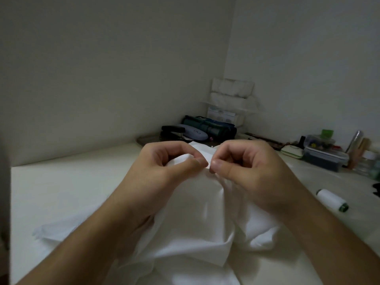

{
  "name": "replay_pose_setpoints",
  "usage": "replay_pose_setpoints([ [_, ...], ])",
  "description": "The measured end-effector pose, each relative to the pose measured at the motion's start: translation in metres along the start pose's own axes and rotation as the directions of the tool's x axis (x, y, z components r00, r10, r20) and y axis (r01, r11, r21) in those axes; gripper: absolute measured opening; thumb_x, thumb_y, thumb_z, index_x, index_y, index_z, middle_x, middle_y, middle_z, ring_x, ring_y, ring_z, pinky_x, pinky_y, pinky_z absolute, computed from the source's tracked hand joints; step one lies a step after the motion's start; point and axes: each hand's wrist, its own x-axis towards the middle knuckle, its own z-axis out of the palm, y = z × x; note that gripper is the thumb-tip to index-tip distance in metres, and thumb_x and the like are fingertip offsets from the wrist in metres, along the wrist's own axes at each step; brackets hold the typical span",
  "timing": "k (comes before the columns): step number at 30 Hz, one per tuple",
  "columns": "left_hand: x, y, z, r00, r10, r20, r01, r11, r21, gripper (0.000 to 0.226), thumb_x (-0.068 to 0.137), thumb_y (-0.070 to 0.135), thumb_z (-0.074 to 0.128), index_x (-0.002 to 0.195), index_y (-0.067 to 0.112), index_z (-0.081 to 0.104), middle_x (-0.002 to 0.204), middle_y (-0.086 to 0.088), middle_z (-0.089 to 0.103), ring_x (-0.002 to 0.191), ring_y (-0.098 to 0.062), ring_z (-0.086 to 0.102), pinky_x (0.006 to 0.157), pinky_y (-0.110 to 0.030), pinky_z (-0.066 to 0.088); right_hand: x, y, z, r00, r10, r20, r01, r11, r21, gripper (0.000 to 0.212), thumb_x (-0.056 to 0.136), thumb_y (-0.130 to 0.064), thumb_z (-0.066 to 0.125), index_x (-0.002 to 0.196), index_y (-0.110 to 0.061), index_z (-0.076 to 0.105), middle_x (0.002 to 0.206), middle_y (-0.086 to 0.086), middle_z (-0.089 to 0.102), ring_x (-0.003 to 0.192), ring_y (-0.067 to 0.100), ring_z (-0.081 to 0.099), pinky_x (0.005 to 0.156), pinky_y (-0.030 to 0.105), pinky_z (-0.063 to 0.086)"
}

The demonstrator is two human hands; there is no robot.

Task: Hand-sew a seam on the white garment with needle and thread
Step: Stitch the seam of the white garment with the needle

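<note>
White cotton garment (197, 212) is being pinched by both hands, left hand (164, 171) and right hand (250, 171), mid-stitch; the needle is not discernible, and the next move probably calls for drawing thread through.

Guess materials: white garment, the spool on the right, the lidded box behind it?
White garment: thin woven cloth, probably cotton or a blend; soft folds with a faint sheen. Spool: wound white thread, matte, on a dark green core that looks like plastic. Lidded box: translucent plastic by the look, since the contents show dimly through its wall. Both hands pinch the garment; no needle is discernible.
</note>
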Motion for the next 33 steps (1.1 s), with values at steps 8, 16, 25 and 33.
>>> replay_pose_setpoints([
  [8,0.002,0.003,-0.005,0.995,0.007,-0.102,-0.013,0.998,-0.054,0.016,0.087,0.003,0.079,0.091,0.017,0.084,0.086,-0.011,0.081,0.077,-0.017,0.074,0.075,-0.033,0.054,0.001,0.001,-0.006,0.992,0.091,-0.088,-0.094,0.995,-0.03,0.013,0.069,-0.016,0.061,0.063,-0.004,0.063,0.061,0.026,0.044,0.055,0.02,0.035,0.05,0.027,0.027],
  [16,0.003,0.001,-0.004,0.995,0.04,-0.086,-0.041,0.999,-0.013,0.017,0.078,0.016,0.084,0.094,0.022,0.085,0.09,-0.007,0.082,0.084,-0.016,0.077,0.08,-0.031,0.056,0.002,0.004,-0.007,0.995,0.071,-0.071,-0.045,0.948,0.316,0.032,0.098,-0.016,0.048,0.109,-0.012,0.078,0.078,0.012,0.039,0.064,0.017,0.035,0.057,0.026,0.033],
  [25,0.002,0.002,-0.005,0.996,0.045,-0.082,-0.047,0.999,-0.014,0.017,0.087,0.002,0.081,0.092,0.017,0.084,0.086,-0.009,0.082,0.079,-0.015,0.076,0.073,-0.02,0.056,-0.002,-0.012,-0.001,0.995,-0.005,-0.098,0.036,0.948,0.316,0.022,0.1,-0.017,0.055,0.12,-0.011,0.059,0.075,0.021,0.073,0.043,0.023,0.039,0.044,0.023,0.037],
  [33,0.005,-0.003,-0.007,0.998,0.049,-0.028,-0.05,0.998,-0.023,0.017,0.079,0.018,0.082,0.095,0.019,0.084,0.089,-0.011,0.082,0.085,-0.019,0.078,0.078,-0.023,0.057,-0.008,-0.014,0.005,0.984,-0.141,-0.109,0.162,0.962,0.219,0.015,0.085,-0.021,0.079,0.076,-0.012,0.071,0.055,-0.001,0.058,0.046,0.01,0.048,0.048,0.017,0.039],
])
